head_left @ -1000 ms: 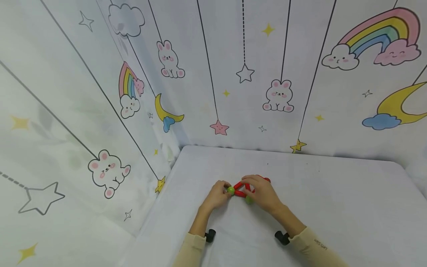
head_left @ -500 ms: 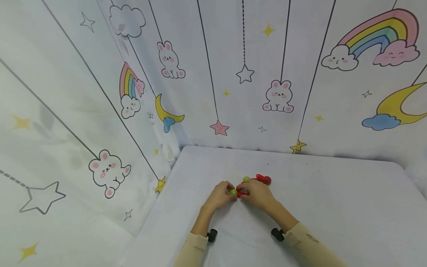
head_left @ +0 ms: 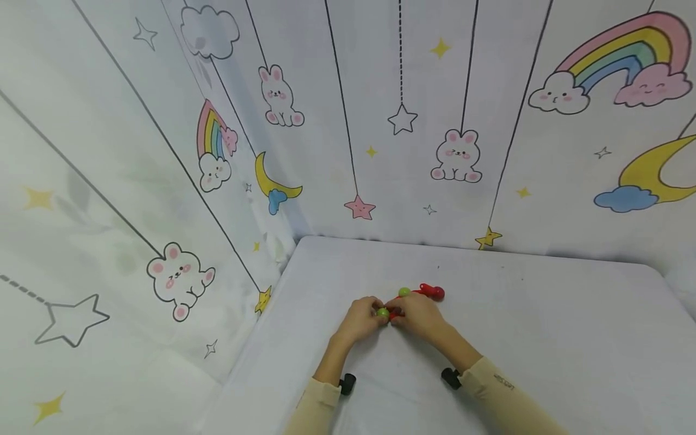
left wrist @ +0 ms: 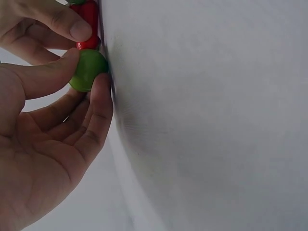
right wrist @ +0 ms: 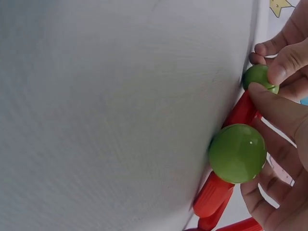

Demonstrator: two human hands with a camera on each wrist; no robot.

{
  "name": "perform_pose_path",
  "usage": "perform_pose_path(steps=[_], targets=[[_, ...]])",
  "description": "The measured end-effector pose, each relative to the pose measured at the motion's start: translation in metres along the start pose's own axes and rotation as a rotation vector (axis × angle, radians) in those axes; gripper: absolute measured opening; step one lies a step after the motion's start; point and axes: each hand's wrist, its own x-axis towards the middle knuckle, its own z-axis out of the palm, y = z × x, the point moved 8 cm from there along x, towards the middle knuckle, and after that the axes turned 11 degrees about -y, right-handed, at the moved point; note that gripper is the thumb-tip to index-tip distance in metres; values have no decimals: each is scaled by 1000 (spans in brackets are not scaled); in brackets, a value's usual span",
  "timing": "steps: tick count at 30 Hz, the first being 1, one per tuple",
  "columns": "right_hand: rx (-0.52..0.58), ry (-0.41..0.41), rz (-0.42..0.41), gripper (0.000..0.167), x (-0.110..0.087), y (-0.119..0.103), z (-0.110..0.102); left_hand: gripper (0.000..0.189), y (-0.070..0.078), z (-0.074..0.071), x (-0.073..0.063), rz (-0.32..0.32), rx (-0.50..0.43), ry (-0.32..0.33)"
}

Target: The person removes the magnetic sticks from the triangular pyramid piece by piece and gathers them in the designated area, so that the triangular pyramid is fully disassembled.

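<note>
Both hands meet over a toy of red rods and green balls on the white table. My left hand (head_left: 363,319) pinches a green ball (left wrist: 87,71) between thumb and fingers. Right against that ball, my right hand (head_left: 417,315) grips the end of a red rod (left wrist: 91,21) with thumb and fingertips. In the right wrist view, a second green ball (right wrist: 238,153) sits close to my right fingers, with another red rod (right wrist: 211,195) beyond it. In the head view, one green ball (head_left: 405,292) shows past my right knuckles; the right hand hides much of the toy.
A red ball (head_left: 438,293) and a red piece (head_left: 426,289) lie just beyond the right hand. The white-covered table (head_left: 544,338) stretches out to the right. Printed white curtains (head_left: 326,151) stand behind and to the left.
My right hand has shifted left and closer to my left hand. The toy has turned: a green ball seen below the right hand is gone from there, and one shows beyond it.
</note>
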Motion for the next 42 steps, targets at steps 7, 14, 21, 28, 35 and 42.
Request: perform_pose_path(steps=[7, 14, 21, 28, 35, 42], targets=[[27, 14, -22, 35, 2, 3, 0, 27, 1, -1, 2, 10, 1, -45], [42, 22, -42, 35, 3, 3, -2, 27, 3, 0, 4, 33, 87, -82], [75, 30, -75, 35, 2, 4, -3, 27, 4, -1, 6, 39, 91, -80], [90, 4, -35, 34, 2, 4, 0, 22, 4, -6, 4, 13, 188, -6], [108, -46, 80, 36, -3, 17, 0, 29, -7, -42, -10, -73, 177, 178], [154, -72, 108, 37, -7, 21, 0, 30, -7, -47, -7, -56, 144, 148]])
